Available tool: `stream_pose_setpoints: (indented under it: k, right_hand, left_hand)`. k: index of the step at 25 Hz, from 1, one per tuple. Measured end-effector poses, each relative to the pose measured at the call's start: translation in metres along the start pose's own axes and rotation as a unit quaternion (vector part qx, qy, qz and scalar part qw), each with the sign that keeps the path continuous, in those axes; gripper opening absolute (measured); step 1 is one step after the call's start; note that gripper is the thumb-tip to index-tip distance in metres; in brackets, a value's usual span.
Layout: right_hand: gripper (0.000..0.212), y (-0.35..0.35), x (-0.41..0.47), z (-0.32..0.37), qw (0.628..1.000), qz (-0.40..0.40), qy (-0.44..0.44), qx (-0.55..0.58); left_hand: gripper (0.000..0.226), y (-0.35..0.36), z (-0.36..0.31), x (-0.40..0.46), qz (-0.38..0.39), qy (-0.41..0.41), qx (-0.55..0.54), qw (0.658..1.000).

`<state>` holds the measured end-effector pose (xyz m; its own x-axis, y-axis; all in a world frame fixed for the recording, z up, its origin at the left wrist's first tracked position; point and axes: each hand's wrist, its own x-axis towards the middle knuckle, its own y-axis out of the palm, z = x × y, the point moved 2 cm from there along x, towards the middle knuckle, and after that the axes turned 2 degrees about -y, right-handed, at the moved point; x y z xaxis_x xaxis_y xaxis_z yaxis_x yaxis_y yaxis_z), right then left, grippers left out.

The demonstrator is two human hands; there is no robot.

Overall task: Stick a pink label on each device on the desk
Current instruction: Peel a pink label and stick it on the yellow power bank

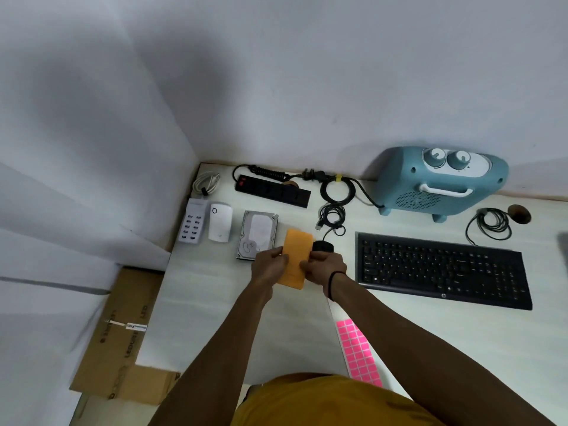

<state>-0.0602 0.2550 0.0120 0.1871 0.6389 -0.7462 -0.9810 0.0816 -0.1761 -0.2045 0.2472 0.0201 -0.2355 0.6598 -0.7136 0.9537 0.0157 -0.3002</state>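
Note:
Both hands hold an orange sheet (295, 256) above the white desk (215, 302). My left hand (269, 267) grips its left edge, and my right hand (324, 267) pinches its right edge. A strip of pink labels (358, 353) lies on the desk near my right forearm. Devices lie around: a hard drive (258, 233), a white oval device (220, 222), a multi-port USB charger (192, 221), a black power strip (272, 190), a black keyboard (442, 270), a blue heater (439, 182) and a black mouse (322, 245), partly hidden behind my right hand.
Coiled black cables (336, 192) lie behind the orange sheet, another coil (491, 224) sits right of the heater, and a white cable (206, 182) lies in the corner. Walls close in at the left and back. A cardboard box (123, 339) stands beside the desk's left edge.

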Motion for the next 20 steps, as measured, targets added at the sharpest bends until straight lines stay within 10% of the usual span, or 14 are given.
stream_pose_setpoints:
  k: [11,20]
  right_hand:
    - [0.024,0.026,0.087,0.049,0.931,0.016,-0.025,-0.363]
    - [0.021,0.034,0.090,0.040,0.984,0.039,0.048,-0.168]
  left_hand:
    - [0.051,0.015,-0.038,0.078,0.137,-0.029,0.155,0.978]
    - [0.061,0.023,-0.046,0.072,0.131,-0.116,0.127,0.976]
